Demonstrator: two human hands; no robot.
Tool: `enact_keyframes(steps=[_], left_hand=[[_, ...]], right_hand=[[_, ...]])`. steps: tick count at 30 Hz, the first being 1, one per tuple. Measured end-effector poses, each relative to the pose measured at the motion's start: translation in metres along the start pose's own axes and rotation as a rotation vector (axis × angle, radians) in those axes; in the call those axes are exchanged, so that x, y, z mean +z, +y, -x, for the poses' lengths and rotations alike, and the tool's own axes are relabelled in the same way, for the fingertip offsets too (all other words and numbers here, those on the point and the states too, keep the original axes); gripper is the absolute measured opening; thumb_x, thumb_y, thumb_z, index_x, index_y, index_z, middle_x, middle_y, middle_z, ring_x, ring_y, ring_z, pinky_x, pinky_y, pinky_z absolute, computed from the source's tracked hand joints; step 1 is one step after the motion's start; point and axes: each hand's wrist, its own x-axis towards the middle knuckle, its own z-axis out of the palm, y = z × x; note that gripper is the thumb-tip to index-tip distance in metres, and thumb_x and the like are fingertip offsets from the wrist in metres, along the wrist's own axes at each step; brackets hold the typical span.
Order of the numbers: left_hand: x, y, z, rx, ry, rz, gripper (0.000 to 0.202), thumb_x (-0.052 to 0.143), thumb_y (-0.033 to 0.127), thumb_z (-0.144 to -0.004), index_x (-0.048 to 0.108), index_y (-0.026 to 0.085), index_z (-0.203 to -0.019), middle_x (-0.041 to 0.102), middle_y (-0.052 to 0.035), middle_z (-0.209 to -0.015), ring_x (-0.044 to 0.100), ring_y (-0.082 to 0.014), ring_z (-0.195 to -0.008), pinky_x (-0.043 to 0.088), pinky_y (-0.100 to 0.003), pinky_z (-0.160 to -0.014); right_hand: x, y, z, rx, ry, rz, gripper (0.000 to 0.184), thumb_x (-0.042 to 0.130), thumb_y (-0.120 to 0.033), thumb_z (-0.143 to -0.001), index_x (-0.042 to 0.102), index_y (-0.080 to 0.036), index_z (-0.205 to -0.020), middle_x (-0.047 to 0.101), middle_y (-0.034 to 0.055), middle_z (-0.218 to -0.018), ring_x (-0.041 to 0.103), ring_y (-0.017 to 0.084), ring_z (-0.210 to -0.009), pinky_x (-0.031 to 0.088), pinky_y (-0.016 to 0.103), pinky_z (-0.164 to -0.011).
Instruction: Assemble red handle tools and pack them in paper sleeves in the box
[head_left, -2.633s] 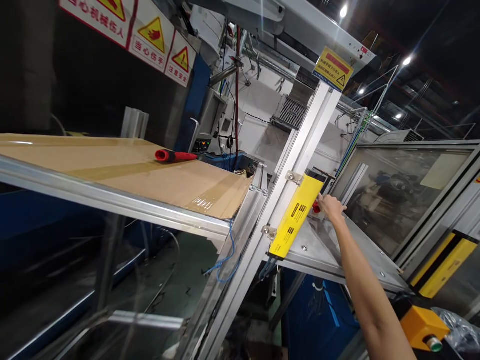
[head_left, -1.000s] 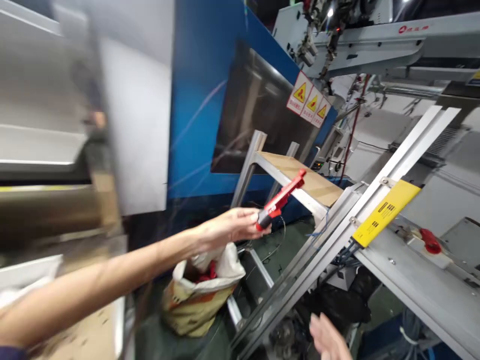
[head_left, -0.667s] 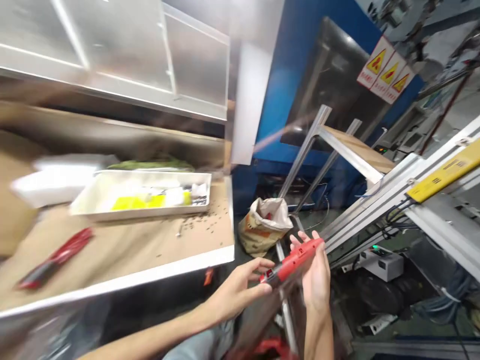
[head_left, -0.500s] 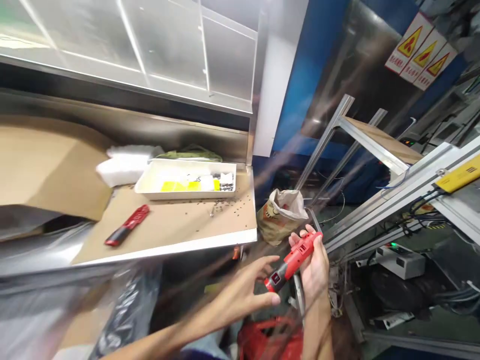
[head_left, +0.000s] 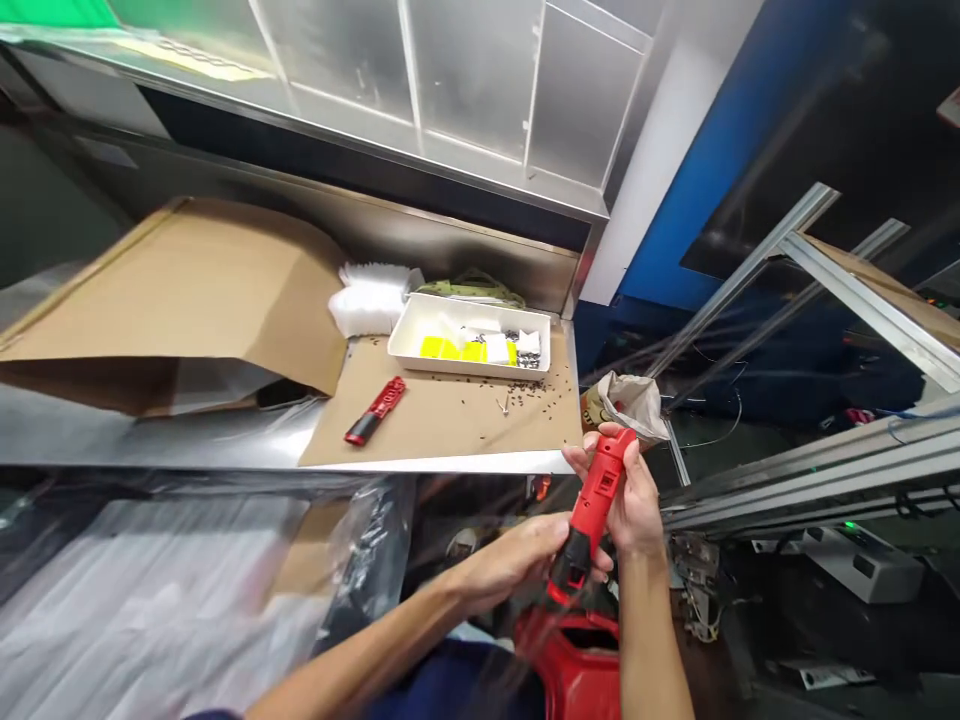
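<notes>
The fingers of the right hand [head_left: 630,497] are curled around the red body of a cordless power tool [head_left: 598,496], and those of the left hand [head_left: 516,555] are closed around its lower end, so both hands are grasping it upright. Just behind the tool sits a paper sack [head_left: 627,405], with a red bag [head_left: 577,670] below it. Farther beyond it, a white tray [head_left: 465,366] and a smaller red tool [head_left: 375,411] rest on a cardboard sheet [head_left: 450,425].

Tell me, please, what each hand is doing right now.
Left hand: closed on the lower end of the red cordless tool.
Right hand: closed, holding the same tool higher up.
</notes>
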Motion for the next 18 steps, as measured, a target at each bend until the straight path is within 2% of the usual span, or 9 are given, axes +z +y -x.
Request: enact_keyframes(steps=[2,5,7,9,12,14,16,18], left_hand=[[-0.015,0.015,0.005,0.032,0.009,-0.001,0.057,0.075,0.065,-0.076,0.072,0.02,-0.111,0.078,-0.0064,-0.102,0.07,-0.0193,-0.092,0.051,-0.028,-0.083],[-0.04,0.036,0.01,0.039,0.03,-0.033,0.056,0.076,0.064,-0.076,0.073,0.024,-0.115,0.078,-0.0032,-0.101,0.07,-0.021,-0.096,0.05,-0.028,-0.085],[-0.059,0.046,0.012,0.052,0.046,-0.053,0.061,0.077,0.066,-0.074,0.072,0.023,-0.117,0.077,-0.0039,-0.105,0.07,-0.0232,-0.101,0.05,-0.029,-0.086],[-0.079,0.053,0.011,0.088,0.071,-0.042,0.065,0.078,0.067,-0.072,0.071,0.022,-0.119,0.076,-0.0056,-0.107,0.069,-0.0243,-0.104,0.05,-0.031,-0.09],[-0.109,0.06,0.005,0.162,0.089,-0.039,0.069,0.076,0.068,-0.074,0.068,0.023,-0.125,0.075,-0.0078,-0.11,0.069,-0.0239,-0.105,0.049,-0.032,-0.094],[-0.126,0.065,0.0,0.195,0.094,-0.057,0.073,0.073,0.069,-0.076,0.064,0.022,-0.132,0.074,-0.0102,-0.112,0.069,-0.0246,-0.105,0.05,-0.035,-0.095],[-0.14,0.07,-0.004,0.203,0.096,-0.059,0.079,0.072,0.071,-0.075,0.061,0.02,-0.135,0.073,-0.0125,-0.114,0.069,-0.0264,-0.106,0.05,-0.04,-0.097],[-0.152,0.076,-0.007,0.196,0.097,-0.039,0.081,0.073,0.071,-0.075,0.059,0.019,-0.136,0.072,-0.0139,-0.116,0.069,-0.0276,-0.108,0.049,-0.043,-0.101]], right_hand=[[0.015,0.01,-0.018,0.015,-0.04,0.036,0.04,0.075,-0.059,-0.081,0.072,-0.024,-0.101,0.074,0.0025,-0.092,0.075,0.024,-0.092,0.049,0.053,-0.107],[0.033,0.022,-0.046,0.037,-0.055,0.149,0.056,0.065,-0.068,-0.085,0.067,-0.024,-0.12,0.076,0.0095,-0.11,0.071,0.029,-0.107,0.042,0.057,-0.11],[0.039,0.028,-0.061,-0.012,0.022,0.273,0.066,0.059,-0.072,-0.087,0.061,-0.024,-0.132,0.071,0.0125,-0.125,0.064,0.029,-0.121,0.037,0.055,-0.114],[0.035,0.034,-0.067,-0.13,0.164,0.386,0.064,0.057,-0.07,-0.089,0.06,-0.024,-0.132,0.067,0.0117,-0.133,0.06,0.026,-0.127,0.036,0.05,-0.115],[0.014,0.048,-0.057,-0.267,0.439,0.523,0.054,0.062,-0.064,-0.089,0.066,-0.022,-0.122,0.069,0.0085,-0.123,0.064,0.023,-0.115,0.045,0.039,-0.103],[-0.002,0.061,-0.041,-0.244,0.568,0.634,0.049,0.068,-0.061,-0.086,0.07,-0.021,-0.113,0.071,0.0052,-0.104,0.065,0.019,-0.094,0.049,0.031,-0.086],[-0.012,0.077,-0.025,-0.208,0.58,0.725,0.045,0.073,-0.06,-0.082,0.074,-0.02,-0.103,0.067,0.0023,-0.089,0.059,0.016,-0.078,0.047,0.027,-0.072],[-0.01,0.095,-0.014,-0.22,0.568,0.766,0.041,0.075,-0.059,-0.08,0.076,-0.021,-0.093,0.065,0.0026,-0.086,0.057,0.016,-0.075,0.046,0.026,-0.069]])
